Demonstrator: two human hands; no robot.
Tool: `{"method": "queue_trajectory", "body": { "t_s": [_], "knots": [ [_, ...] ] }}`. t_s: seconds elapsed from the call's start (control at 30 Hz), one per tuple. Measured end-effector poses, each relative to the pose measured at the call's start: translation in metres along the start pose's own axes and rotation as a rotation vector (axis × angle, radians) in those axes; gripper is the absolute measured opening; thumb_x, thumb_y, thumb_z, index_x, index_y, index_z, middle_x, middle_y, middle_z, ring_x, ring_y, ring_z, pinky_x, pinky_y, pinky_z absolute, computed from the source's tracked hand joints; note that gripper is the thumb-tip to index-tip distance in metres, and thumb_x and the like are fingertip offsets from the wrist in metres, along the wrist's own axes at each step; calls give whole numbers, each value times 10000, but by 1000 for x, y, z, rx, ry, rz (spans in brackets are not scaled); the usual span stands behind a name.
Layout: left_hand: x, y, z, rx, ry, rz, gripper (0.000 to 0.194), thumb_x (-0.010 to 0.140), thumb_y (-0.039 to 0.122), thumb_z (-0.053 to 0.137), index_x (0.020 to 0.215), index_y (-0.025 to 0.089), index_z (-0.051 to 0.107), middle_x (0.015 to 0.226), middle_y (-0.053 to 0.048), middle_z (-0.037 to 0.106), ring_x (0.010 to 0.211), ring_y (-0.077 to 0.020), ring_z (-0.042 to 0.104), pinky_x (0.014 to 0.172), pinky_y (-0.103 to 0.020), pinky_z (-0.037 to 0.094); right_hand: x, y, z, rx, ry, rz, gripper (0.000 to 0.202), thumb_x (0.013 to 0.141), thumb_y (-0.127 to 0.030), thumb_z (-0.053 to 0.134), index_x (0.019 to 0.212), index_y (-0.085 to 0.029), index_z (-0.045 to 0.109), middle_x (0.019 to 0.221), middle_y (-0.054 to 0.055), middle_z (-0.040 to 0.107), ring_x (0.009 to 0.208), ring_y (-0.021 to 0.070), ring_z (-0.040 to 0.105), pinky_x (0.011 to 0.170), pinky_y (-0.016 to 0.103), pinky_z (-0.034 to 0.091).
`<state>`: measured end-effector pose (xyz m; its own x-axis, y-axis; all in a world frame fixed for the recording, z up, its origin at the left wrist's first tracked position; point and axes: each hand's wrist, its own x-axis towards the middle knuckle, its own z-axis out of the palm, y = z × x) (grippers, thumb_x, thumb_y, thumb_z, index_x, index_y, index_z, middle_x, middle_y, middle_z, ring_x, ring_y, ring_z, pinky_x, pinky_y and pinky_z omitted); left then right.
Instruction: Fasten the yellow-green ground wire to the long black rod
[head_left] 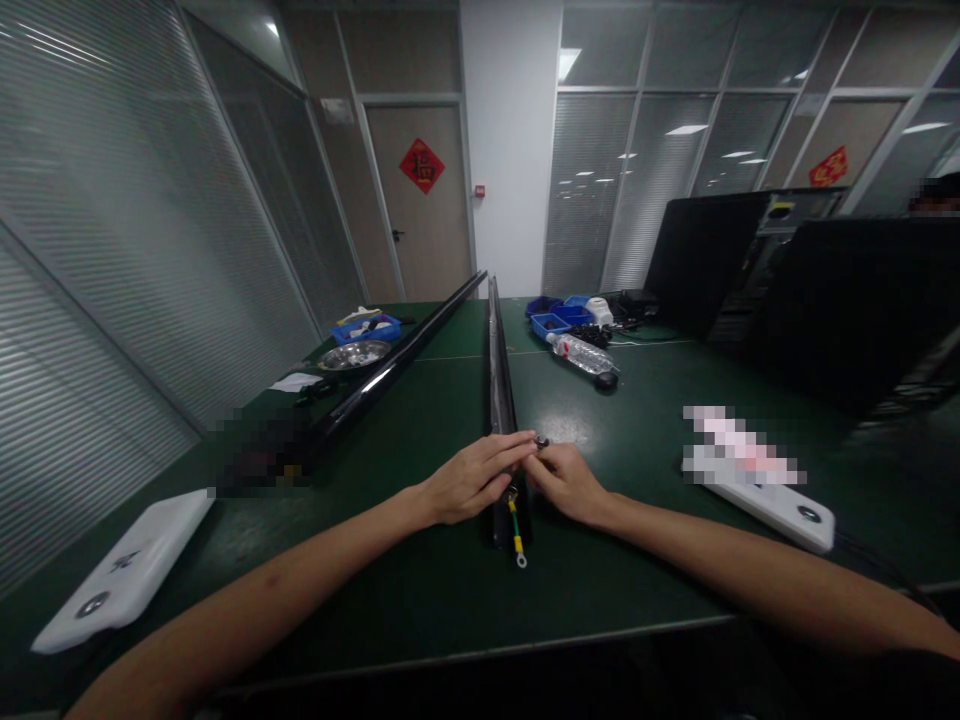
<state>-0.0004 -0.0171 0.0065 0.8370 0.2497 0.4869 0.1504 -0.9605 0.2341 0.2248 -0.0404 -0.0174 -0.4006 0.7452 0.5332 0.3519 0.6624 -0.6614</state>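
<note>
A long black rail [501, 390] runs away from me down the green table. Across its near end lies my left hand [471, 480], fingers closed over the rail and reaching towards its right side. My right hand [566, 482] is closed against that right side, its fingertips meeting those of the left. A small dark metal piece [541, 441] shows at the fingertips; what the right fingers pinch is mostly hidden. From the rail's near end hangs a short green-and-yellow wire [516, 525] with a ring terminal [522, 561].
A second black rail [397, 360] lies to the left, near a metal dish [354, 355] and a blue tray [367, 330]. Right of centre are blue bins [550, 325] and a plastic bottle [583, 355]. White devices [124, 570] [780, 505] flank me; black computer cases [847, 310] stand right.
</note>
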Motion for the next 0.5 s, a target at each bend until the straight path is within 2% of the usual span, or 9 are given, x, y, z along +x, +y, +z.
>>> {"method": "queue_trajectory", "body": {
  "t_s": [0.23, 0.5],
  "knots": [
    [0, 0, 0, -7, -14, -13, 520, 1076, 202, 382, 1587, 244, 291, 1619, -123, 365, 1465, -283, 414, 1203, -496, 416, 1, -4, 0, -15, 15, 0, 511, 1061, -404, 457, 620, -174, 576, 549, -6, 568, 487, 112, 487, 526, 234, 376],
    [-1, -1, 0, -22, -26, -23, 517, 1081, 200, 385, 1588, 237, 294, 1625, -120, 357, 1481, -271, 393, 1223, -485, 386, 2, -7, 0, -10, -7, 21, 478, 1050, -347, 477, 607, -186, 553, 465, -25, 527, 444, 119, 512, 484, 228, 380]
  ]
}}
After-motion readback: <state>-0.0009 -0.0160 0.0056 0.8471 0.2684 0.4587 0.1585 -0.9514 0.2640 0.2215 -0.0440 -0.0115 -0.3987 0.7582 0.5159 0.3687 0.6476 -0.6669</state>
